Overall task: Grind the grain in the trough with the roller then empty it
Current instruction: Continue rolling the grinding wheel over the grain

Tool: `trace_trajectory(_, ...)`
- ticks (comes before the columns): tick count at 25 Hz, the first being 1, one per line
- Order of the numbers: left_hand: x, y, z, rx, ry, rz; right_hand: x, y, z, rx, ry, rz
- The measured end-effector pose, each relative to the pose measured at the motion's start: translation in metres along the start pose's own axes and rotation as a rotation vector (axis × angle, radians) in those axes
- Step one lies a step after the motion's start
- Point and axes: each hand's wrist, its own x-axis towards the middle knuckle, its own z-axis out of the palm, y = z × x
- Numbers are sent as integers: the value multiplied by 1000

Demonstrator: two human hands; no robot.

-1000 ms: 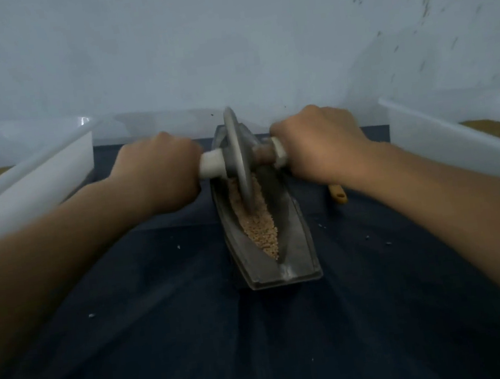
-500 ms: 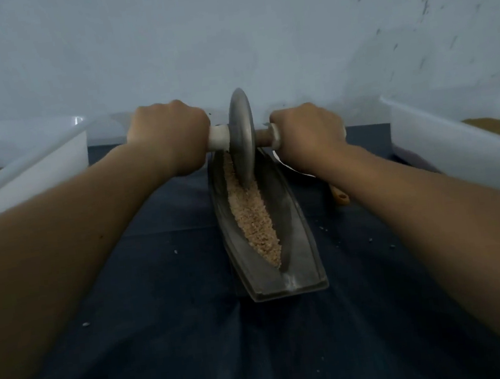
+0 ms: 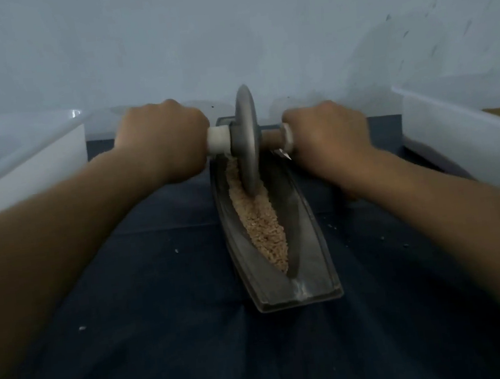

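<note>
A: Dim, bluish light, soft shadows; any glare?
B: One small glint on the left bin's rim (image 3: 75, 112). Forearms are blurred and stretched at the wide-angle edges; the grain (image 3: 262, 222) stays fairly sharp.

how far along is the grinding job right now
Done: the grain is loaded in the trough and looks partly broken up, though blur hides how fine. In hand: the left hand and right hand grip the roller, its disc standing in the grain toward the far end. Left: more grinding, probably, then emptying; the trough is full.
</note>
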Motion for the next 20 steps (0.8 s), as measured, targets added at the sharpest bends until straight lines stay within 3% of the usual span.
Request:
trace_trajectory(4, -1, -1, -1, -85, -39, -59, 19, -7, -10, -22, -53, -33)
trace_trajectory(10, -81, -12, -13, -109, 105, 58, -52, 16, -39, -96, 218, -249)
trace_trajectory(13, -54, -3, -1, -91, 9, -14, -25, 4, -18, -133, 101, -141)
trace_trajectory(16, 0, 2, 0, -70, -28, -42, 16, -7, 0, -5, 3, -12)
trace_trajectory(20, -7, 3, -11, -26, -40, -8, 3, -1, -3, 35, -44, -35)
